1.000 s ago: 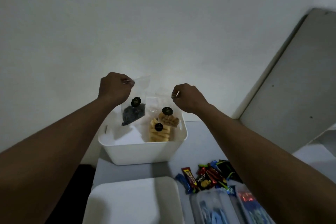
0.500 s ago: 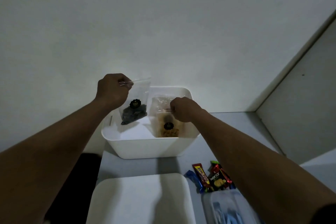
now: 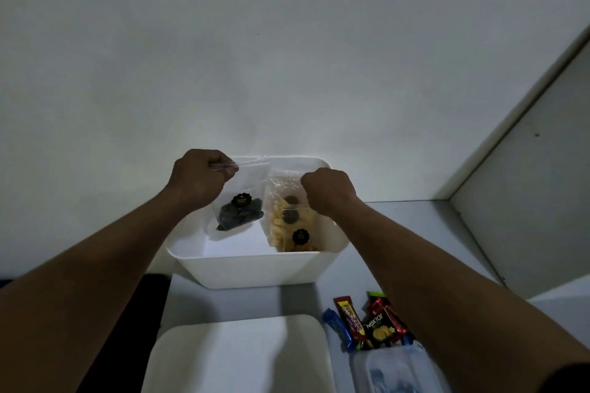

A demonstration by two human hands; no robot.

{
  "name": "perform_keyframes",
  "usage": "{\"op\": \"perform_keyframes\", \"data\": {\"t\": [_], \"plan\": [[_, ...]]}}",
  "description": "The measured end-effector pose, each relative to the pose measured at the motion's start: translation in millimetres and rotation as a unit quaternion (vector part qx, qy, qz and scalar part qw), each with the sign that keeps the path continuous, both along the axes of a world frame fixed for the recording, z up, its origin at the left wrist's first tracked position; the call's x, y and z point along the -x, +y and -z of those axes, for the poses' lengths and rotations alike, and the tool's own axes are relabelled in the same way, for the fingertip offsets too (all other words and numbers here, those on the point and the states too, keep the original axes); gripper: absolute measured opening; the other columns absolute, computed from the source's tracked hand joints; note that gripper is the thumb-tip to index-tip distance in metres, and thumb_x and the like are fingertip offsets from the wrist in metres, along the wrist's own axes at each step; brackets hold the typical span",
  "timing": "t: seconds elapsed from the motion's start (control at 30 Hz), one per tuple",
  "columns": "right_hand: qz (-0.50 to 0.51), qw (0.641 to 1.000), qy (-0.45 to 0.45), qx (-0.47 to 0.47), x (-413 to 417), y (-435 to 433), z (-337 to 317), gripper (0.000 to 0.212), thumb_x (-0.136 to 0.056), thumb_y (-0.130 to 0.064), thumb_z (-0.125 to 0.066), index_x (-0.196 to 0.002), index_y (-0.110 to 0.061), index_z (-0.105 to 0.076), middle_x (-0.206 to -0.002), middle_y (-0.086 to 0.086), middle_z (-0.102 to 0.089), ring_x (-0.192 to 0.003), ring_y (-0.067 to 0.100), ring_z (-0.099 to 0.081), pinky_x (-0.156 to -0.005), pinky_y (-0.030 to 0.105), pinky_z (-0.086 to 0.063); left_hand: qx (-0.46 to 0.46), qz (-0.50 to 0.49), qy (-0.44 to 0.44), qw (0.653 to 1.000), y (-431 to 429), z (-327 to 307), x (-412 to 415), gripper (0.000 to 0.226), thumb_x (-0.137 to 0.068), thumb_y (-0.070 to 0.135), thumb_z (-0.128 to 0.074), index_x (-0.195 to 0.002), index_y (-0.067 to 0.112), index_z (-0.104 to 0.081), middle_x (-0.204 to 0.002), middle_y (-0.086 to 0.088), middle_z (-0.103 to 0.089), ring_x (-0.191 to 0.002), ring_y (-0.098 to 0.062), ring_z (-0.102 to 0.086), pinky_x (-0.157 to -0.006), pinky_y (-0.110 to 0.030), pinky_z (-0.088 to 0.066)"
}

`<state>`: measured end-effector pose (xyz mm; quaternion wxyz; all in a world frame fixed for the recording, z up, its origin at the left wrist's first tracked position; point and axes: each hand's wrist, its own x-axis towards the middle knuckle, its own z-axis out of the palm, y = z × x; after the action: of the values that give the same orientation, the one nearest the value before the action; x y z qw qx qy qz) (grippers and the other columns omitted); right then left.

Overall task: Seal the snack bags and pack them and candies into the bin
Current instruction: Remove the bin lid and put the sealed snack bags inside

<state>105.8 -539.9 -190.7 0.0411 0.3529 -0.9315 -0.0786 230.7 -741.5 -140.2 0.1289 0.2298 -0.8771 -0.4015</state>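
Packing looks partway done: the left hand [image 3: 199,180] pinches the top edge of a dark-snack bag [image 3: 239,212] hanging over the bin [image 3: 255,269], at its left half, while the right hand [image 3: 329,190], fingers curled, grips the light-snack bags [image 3: 287,228] lowered into its right half. The candies [image 3: 367,324] lie outside, in front of the bin's right corner, not yet packed. Whether the bags are sealed is too dim to judge, and the right forearm covers part of the candies.

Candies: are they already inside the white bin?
No, the candies lie on the table, outside the bin.
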Motion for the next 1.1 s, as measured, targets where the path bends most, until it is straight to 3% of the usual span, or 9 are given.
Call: {"op": "perform_keyframes", "data": {"t": [0.1,0.17,0.37,0.5,0.6,0.7,0.83,0.97,1.1], "plan": [[0.019,0.997,-0.005,0.075,3.0,5.6,-2.3,0.016,-0.086,-0.007,-0.057,-0.100,-0.010,-0.062,-0.095,0.009,-0.066,-0.092,0.028,-0.063,-0.065,0.032,-0.043,-0.038,0.021,-0.021,0.999,2.8,-2.7,5.1,0.009,-0.087,0.020,-0.071,-0.094,0.016,-0.076,-0.096,0.000,-0.072,-0.095,-0.021,-0.066,-0.089,-0.039,-0.056],[0.043,0.990,-0.016,0.133,4.4,13.0,-1.4,0.026,-0.087,-0.009,-0.056,-0.113,-0.010,-0.060,-0.104,0.010,-0.063,-0.101,0.028,-0.058,-0.070,0.034,-0.045,-0.067,0.032,-0.035,0.997,7.6,-6.5,8.1,0.007,-0.086,0.020,-0.072,-0.092,0.017,-0.076,-0.098,-0.004,-0.073,-0.096,-0.026,-0.067,-0.086,-0.042,-0.058],[0.145,0.938,-0.221,0.226,3.2,45.1,0.8,0.047,-0.095,-0.013,-0.047,-0.142,-0.011,-0.042,-0.130,0.016,-0.059,-0.120,0.034,-0.055,-0.092,0.038,-0.046,-0.117,0.092,-0.092,0.985,31.2,-14.4,16.5,0.007,-0.086,0.012,-0.070,-0.089,0.016,-0.074,-0.103,-0.010,-0.072,-0.100,-0.026,-0.067,-0.081,-0.046,-0.059],[0.124,0.918,-0.280,0.252,-3.2,58.6,2.0,0.053,-0.094,-0.007,-0.040,-0.145,-0.017,-0.039,-0.128,0.013,-0.061,-0.118,0.035,-0.055,-0.089,0.032,-0.042,-0.104,0.111,-0.112,0.982,39.5,-20.5,24.0,0.008,-0.087,0.014,-0.067,-0.089,0.018,-0.074,-0.103,-0.008,-0.072,-0.098,-0.024,-0.068,-0.081,-0.046,-0.059],[0.129,0.914,-0.287,0.257,-1.4,60.8,6.3,0.057,-0.093,-0.007,-0.041,-0.147,-0.022,-0.038,-0.125,0.012,-0.062,-0.112,0.034,-0.058,-0.083,0.030,-0.041,-0.101,0.126,-0.129,0.978,42.3,-28.2,28.4,0.009,-0.090,0.014,-0.065,-0.091,0.016,-0.073,-0.103,-0.006,-0.071,-0.096,-0.021,-0.068,-0.080,-0.043,-0.058],[0.135,0.905,-0.297,0.273,-1.7,62.4,8.3,0.056,-0.095,-0.010,-0.039,-0.149,-0.026,-0.036,-0.129,0.012,-0.061,-0.112,0.032,-0.060,-0.088,0.031,-0.044,-0.109,0.138,-0.145,0.974,44.7,-34.7,29.7,0.008,-0.091,0.016,-0.065,-0.092,0.015,-0.073,-0.099,-0.005,-0.071,-0.092,-0.019,-0.068,-0.077,-0.039,-0.058],[0.120,0.921,-0.273,0.251,-0.5,64.1,5.7,0.054,-0.096,-0.009,-0.039,-0.148,-0.021,-0.038,-0.132,0.012,-0.060,-0.119,0.034,-0.055,-0.092,0.034,-0.043,-0.111,0.155,-0.165,0.968,46.4,-39.2,31.4,0.009,-0.091,0.018,-0.065,-0.091,0.017,-0.074,-0.096,-0.001,-0.071,-0.086,-0.014,-0.069,-0.073,-0.036,-0.057],[0.097,0.943,-0.251,0.198,5.8,62.0,6.0,0.047,-0.098,-0.012,-0.040,-0.145,-0.012,-0.038,-0.123,0.015,-0.061,-0.109,0.038,-0.057,-0.079,0.033,-0.041,-0.114,0.159,-0.172,0.965,46.6,-42.0,32.8,0.009,-0.092,0.018,-0.065,-0.093,0.016,-0.073,-0.095,-0.001,-0.070,-0.086,-0.015,-0.068,-0.076,-0.038,-0.057],[0.092,0.955,-0.242,0.146,5.2,60.2,7.1,0.058,-0.099,-0.010,-0.039,-0.154,-0.005,-0.020,-0.126,0.019,-0.057,-0.110,0.038,-0.055,-0.079,0.034,-0.041,-0.112,0.157,-0.161,0.968,45.2,-47.0,34.2,0.009,-0.092,0.018,-0.065,-0.091,0.016,-0.074,-0.093,0.000,-0.070,-0.086,-0.016,-0.068,-0.078,-0.039,-0.057]]}}
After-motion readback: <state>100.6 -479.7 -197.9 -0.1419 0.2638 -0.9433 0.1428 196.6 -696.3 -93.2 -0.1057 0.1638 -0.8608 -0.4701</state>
